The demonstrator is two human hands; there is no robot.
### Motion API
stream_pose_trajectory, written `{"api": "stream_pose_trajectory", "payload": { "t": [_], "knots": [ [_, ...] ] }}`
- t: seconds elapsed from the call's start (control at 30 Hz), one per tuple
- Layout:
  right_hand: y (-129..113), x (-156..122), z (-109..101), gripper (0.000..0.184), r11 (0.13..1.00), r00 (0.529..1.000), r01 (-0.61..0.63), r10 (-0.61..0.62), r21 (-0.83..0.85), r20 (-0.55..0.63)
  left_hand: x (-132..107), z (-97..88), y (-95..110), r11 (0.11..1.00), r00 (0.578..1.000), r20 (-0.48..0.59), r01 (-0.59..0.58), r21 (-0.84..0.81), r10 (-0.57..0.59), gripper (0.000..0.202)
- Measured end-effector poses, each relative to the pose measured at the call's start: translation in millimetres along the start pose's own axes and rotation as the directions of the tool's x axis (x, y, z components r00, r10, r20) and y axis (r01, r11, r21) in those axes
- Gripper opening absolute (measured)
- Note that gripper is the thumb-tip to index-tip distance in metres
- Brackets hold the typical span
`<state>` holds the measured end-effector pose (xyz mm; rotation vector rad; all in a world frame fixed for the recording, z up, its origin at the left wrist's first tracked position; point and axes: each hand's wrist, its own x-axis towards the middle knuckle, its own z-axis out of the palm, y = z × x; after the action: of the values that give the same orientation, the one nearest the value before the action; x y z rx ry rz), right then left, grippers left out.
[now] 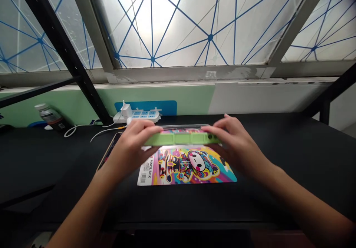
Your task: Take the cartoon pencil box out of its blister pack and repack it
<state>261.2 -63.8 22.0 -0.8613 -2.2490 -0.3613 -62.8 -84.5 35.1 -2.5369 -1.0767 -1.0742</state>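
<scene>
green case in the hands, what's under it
A colourful PENCIL BOX card shows below the green case, lying on the black table. Whatever the case itself covers can't be seen.

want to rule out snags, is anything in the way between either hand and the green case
Nothing visible: the left hand and right hand hold the green case directly, one at each end. The colourful card lies on the desk, not between case and hands.
</scene>
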Motion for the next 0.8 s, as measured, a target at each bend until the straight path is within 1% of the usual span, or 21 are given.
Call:
{"api": "stream_pose_trajectory", "payload": {
  "t": [0.03, 0.1, 0.17, 0.23, 0.3, 0.37, 0.43, 0.47, 0.53, 0.57, 0.6, 0.63, 0.73, 0.8],
  "knots": [
    [-7, -13, -5, 0.035, 0.999, 0.999, 0.034, -0.035, -0.026, -0.019, -11, 0.2, 10, 0.999, 0.999, -0.015, -0.038, 0.018, 0.039, 0.033],
    [-17, -39, -9, 0.045, 0.997, 0.998, 0.062, -0.063, -0.044, -0.026, -35, 6.1, 27, 0.998, 0.998, 0.003, -0.055, 0.024, 0.055, 0.042],
    [-21, -63, -6, 0.045, 0.998, 0.999, 0.048, -0.049, -0.039, -0.024, -58, 15.9, 38, 0.999, 0.998, 0.062, -0.022, 0.035, 0.020, 0.047],
    [-22, -80, 0, 0.037, 1.000, 1.000, 0.017, -0.017, -0.016, 0.004, -77, 24.5, 42, 0.994, 0.986, 0.132, 0.105, 0.012, -0.105, 0.044],
    [-23, -91, 6, 0.030, 1.000, 0.998, -0.010, 0.008, 0.027, 0.058, -89, 28.0, 43, 0.959, 0.940, 0.220, 0.278, -0.053, -0.260, 0.046],
    [-24, -98, 8, 0.027, 0.995, 0.992, -0.051, 0.041, 0.084, 0.117, -96, 26.5, 43, 0.902, 0.880, 0.293, 0.419, -0.102, -0.375, 0.050],
    [-25, -102, 8, 0.028, 0.981, 0.977, -0.132, 0.104, 0.143, 0.186, -99, 23.4, 44, 0.846, 0.819, 0.357, 0.518, -0.123, -0.449, 0.052],
    [-25, -104, 8, 0.032, 0.968, 0.963, -0.189, 0.150, 0.166, 0.225, -100, 22.2, 44, 0.816, 0.786, 0.387, 0.563, -0.127, -0.482, 0.055],
    [-25, -106, 6, 0.045, 0.933, 0.920, -0.306, 0.239, 0.188, 0.312, -101, 21.7, 45, 0.750, 0.719, 0.428, 0.649, -0.129, -0.548, 0.065],
    [-24, -106, 6, 0.051, 0.918, 0.898, -0.348, 0.269, 0.190, 0.348, -101, 22.3, 46, 0.724, 0.694, 0.435, 0.678, -0.128, -0.573, 0.071],
    [-21, -105, 5, 0.056, 0.906, 0.880, -0.378, 0.287, 0.192, 0.379, -101, 23.4, 46, 0.706, 0.678, 0.440, 0.696, -0.128, -0.589, 0.076],
    [-18, -104, 5, 0.059, 0.896, 0.865, -0.398, 0.295, 0.198, 0.406, -100, 24.7, 45, 0.699, 0.672, 0.444, 0.703, -0.129, -0.593, 0.081],
    [-7, -96, 3, 0.062, 0.880, 0.833, -0.419, 0.274, 0.225, 0.481, -100, 28.5, 44, 0.709, 0.677, 0.461, 0.693, -0.134, -0.574, 0.088],
    [0, -90, 0, 0.066, 0.875, 0.812, -0.425, 0.255, 0.232, 0.525, -100, 30.5, 43, 0.706, 0.672, 0.463, 0.696, -0.129, -0.578, 0.090]
  ]
}}
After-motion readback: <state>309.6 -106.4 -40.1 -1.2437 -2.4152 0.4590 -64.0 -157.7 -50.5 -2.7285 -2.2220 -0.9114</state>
